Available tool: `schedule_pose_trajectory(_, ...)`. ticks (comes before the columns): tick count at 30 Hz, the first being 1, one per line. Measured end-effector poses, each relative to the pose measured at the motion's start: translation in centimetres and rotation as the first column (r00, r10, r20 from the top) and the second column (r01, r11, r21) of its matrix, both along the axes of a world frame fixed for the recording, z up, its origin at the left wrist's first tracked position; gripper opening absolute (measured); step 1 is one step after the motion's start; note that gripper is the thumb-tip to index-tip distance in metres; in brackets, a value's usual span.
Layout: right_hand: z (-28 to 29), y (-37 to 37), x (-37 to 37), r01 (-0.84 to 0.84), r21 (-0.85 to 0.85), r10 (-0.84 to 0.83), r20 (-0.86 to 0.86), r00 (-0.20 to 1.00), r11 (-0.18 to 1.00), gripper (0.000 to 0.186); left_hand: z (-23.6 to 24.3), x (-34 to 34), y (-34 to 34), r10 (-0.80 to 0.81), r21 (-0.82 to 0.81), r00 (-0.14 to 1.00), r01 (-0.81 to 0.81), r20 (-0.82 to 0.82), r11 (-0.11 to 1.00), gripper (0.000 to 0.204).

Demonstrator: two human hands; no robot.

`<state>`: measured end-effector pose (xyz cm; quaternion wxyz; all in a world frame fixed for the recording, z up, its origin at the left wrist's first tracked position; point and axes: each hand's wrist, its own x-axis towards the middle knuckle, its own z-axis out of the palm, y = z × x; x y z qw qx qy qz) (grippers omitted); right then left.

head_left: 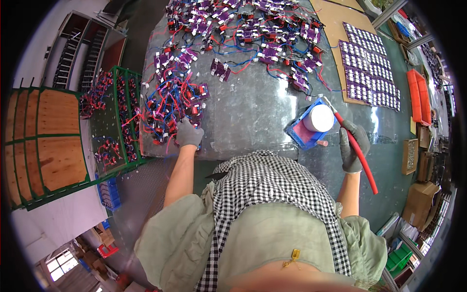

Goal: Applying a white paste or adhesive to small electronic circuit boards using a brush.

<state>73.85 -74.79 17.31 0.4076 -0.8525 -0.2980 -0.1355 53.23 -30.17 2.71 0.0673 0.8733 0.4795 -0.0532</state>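
Observation:
My left hand (189,134), in a grey glove, reaches into the near edge of a heap of wired circuit boards (172,104) at the table's left. Its fingers are curled down among the red and blue wires, and what they pinch is hidden. In my right hand (354,148), also gloved, is a long red-handled tool (361,155) with a thin metal tip. That tip lies beside a white round tub (321,118), which sits in a blue tray (302,137). A single purple board (220,69) lies apart from the heap.
More wired purple boards (248,31) cover the far side of the table (243,114). Rows of boards with white parts (369,73) lie on brown card at the far right. A green rack (127,114) stands left of the table; red bins (418,97) are at the right.

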Motion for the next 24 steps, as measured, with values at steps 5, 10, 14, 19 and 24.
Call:
schedule_pose_trajectory(5,-1.1,-1.4,-0.3,0.089,0.211,-0.035,-0.249,0.968,0.973,0.023,5.3,1.1,0.3,0.022,-0.433,0.918,0.166,0.397,0.886,0.038)
schedule_pose_trajectory(10,0.2,0.4,-0.1,0.02,0.343,0.099,-0.325,0.941,0.939,0.035,0.1,1.1,0.9,0.53,-0.787,0.586,0.513,0.613,0.343,0.024)
schedule_pose_trajectory(14,-0.1,0.4,0.0,0.008,0.361,0.118,-0.324,0.939,0.932,0.034,-1.7,2.1,-1.3,0.193,-0.649,0.848,0.212,0.494,0.731,0.048)
schedule_pose_trajectory(19,-0.9,-0.2,-0.6,0.084,0.392,0.057,-0.336,0.94,0.916,0.031,-4.8,0.1,-1.6,0.149,-0.327,0.802,0.061,0.579,0.943,0.062)
schedule_pose_trajectory(24,-1.4,-0.5,-0.5,0.102,0.412,0.061,-0.364,0.93,0.905,0.028,-0.2,3.2,-6.2,0.583,-0.857,0.787,-0.145,0.203,0.494,0.035)
